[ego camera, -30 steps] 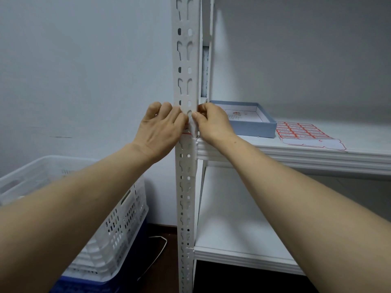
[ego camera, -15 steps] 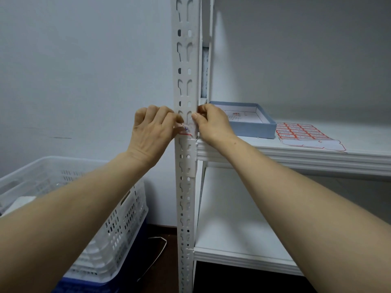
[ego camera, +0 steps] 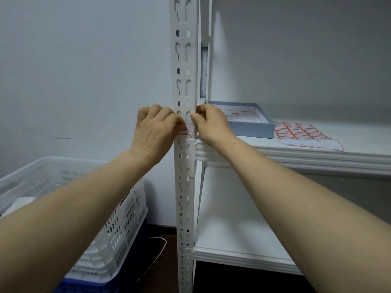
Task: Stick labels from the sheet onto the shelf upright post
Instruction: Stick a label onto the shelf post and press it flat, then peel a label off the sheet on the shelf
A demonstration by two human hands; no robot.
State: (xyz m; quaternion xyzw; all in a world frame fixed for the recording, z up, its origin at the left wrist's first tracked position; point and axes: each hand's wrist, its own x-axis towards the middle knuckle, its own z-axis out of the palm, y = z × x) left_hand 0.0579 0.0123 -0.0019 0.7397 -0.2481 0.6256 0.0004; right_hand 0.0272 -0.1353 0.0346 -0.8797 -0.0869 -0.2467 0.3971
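The white slotted upright post [ego camera: 184,60] rises through the middle of the view. A small white label [ego camera: 186,133] with a red border lies across its front at shelf height. My left hand [ego camera: 154,132] is at the post's left edge, fingers curled, pinching the label's left end. My right hand [ego camera: 211,123] is at the right edge, its thumb on the label and its fingers curled behind the post. Most of the label is hidden by my fingers. The label sheet [ego camera: 304,134], with several red-bordered labels, lies on the upper shelf [ego camera: 275,153] to the right.
A shallow blue box [ego camera: 254,129] stands on the upper shelf between the post and the sheet. A lower shelf [ego camera: 232,218] sits beneath. Left of the post a white perforated crate [ego camera: 118,218] rests on a blue crate [ego camera: 84,286]. A white cable [ego camera: 156,256] lies on the dark floor.
My left hand slid left off the post's front, uncovering the label's red edge. My right hand stayed in place.
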